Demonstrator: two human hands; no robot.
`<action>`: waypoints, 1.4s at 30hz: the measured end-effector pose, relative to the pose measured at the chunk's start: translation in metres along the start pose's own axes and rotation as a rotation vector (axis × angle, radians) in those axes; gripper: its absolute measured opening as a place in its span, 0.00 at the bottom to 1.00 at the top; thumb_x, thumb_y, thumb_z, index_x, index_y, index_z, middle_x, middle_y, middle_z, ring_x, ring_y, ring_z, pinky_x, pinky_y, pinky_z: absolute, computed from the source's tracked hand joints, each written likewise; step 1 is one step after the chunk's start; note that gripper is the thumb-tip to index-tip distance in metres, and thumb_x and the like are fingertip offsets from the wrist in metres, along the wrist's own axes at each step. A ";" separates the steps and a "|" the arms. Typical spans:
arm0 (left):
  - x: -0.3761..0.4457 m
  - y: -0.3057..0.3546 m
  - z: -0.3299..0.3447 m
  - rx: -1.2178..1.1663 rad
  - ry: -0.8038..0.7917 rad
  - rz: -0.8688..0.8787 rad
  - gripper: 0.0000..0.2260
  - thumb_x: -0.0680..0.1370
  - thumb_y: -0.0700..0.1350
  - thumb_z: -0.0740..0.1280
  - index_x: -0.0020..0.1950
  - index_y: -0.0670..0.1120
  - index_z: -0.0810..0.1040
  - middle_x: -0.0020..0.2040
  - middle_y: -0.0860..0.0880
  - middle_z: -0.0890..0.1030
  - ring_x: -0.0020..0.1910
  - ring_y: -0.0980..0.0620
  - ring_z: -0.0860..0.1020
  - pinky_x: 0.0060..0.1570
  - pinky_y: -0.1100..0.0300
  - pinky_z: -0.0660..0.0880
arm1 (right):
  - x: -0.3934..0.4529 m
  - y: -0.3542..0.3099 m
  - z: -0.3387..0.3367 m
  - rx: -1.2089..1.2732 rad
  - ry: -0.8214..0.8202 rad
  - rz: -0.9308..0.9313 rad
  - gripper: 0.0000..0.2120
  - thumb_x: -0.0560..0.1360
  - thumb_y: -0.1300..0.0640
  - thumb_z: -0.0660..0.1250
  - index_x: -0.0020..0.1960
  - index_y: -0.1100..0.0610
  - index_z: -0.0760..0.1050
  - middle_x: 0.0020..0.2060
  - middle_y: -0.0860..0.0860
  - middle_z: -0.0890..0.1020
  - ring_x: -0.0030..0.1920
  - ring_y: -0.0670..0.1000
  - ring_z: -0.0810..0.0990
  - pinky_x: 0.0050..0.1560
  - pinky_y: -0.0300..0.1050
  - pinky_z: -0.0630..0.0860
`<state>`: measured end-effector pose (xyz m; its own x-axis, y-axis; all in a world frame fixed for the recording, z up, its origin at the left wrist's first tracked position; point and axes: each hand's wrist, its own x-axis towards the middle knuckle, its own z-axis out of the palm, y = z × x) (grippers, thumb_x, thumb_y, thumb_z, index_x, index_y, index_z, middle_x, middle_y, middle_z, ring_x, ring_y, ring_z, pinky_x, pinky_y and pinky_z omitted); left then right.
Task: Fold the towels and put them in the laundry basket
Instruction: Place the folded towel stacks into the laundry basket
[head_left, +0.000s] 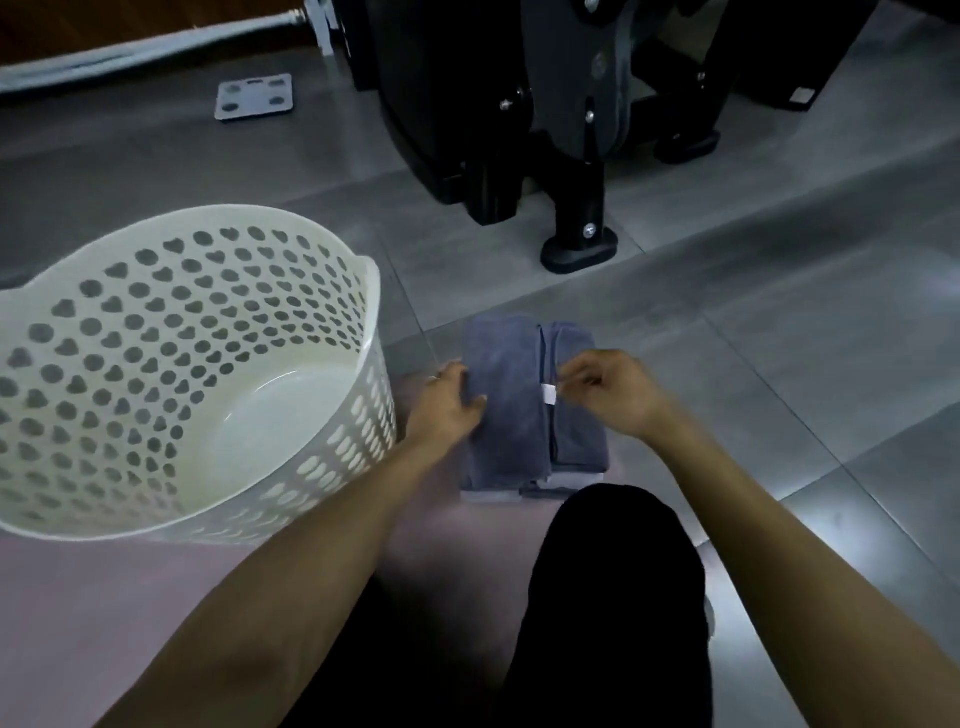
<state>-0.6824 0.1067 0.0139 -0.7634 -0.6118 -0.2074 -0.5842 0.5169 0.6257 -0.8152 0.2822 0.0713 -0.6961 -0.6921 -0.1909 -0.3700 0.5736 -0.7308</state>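
Pinching towel (511, 410) tag w/ right hand (608, 387), left hand (449, 400) pressing.

Folded grey-blue towel (511, 395) lies on floor beside white perforated laundry basket (156, 364).
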 end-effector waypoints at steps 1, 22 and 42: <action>0.008 0.000 0.008 0.001 -0.020 -0.040 0.24 0.75 0.48 0.70 0.69 0.43 0.70 0.63 0.42 0.77 0.63 0.42 0.74 0.58 0.58 0.69 | 0.009 0.011 -0.002 -0.009 0.007 0.017 0.03 0.72 0.63 0.72 0.44 0.58 0.83 0.44 0.54 0.85 0.48 0.54 0.83 0.56 0.48 0.77; 0.042 0.020 0.035 -0.571 0.012 -0.371 0.15 0.72 0.41 0.75 0.55 0.45 0.73 0.47 0.51 0.80 0.42 0.56 0.79 0.36 0.66 0.76 | 0.062 0.096 0.047 0.434 0.068 0.542 0.13 0.68 0.61 0.72 0.52 0.64 0.79 0.47 0.56 0.83 0.48 0.55 0.82 0.46 0.51 0.79; -0.093 0.045 -0.231 -0.827 0.460 0.099 0.18 0.73 0.45 0.74 0.60 0.51 0.72 0.48 0.55 0.82 0.43 0.59 0.82 0.39 0.64 0.78 | -0.048 -0.195 0.003 0.334 0.287 -0.313 0.37 0.76 0.62 0.65 0.78 0.44 0.52 0.57 0.37 0.72 0.52 0.36 0.74 0.48 0.22 0.68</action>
<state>-0.5738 0.0488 0.2345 -0.5124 -0.8549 0.0807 -0.0079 0.0987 0.9951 -0.7079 0.2020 0.2207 -0.7414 -0.6333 0.2217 -0.4030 0.1561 -0.9018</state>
